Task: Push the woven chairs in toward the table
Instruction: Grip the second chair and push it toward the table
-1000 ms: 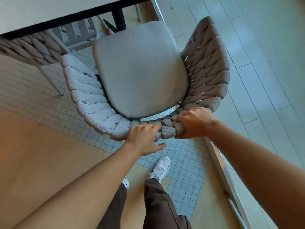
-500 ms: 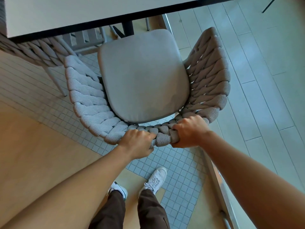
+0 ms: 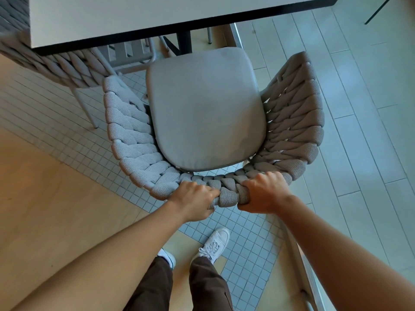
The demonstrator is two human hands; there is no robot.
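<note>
Below, pale table edge, mosaic tile floor, hands gripping woven chair

2 bare forearms, no sleeves, no watch or rings on left hand or right hand. Dark brown trousers. White lace-up sneakers below the trouser hems, 1 with green heel trim.

Second woven chair: mostly hidden under the table, cut by left edge. Table cut at top edge. Fingertips of left hand and right hand curl under the near chair's backrest, unseen. Left shoe mostly behind trouser leg.
</note>
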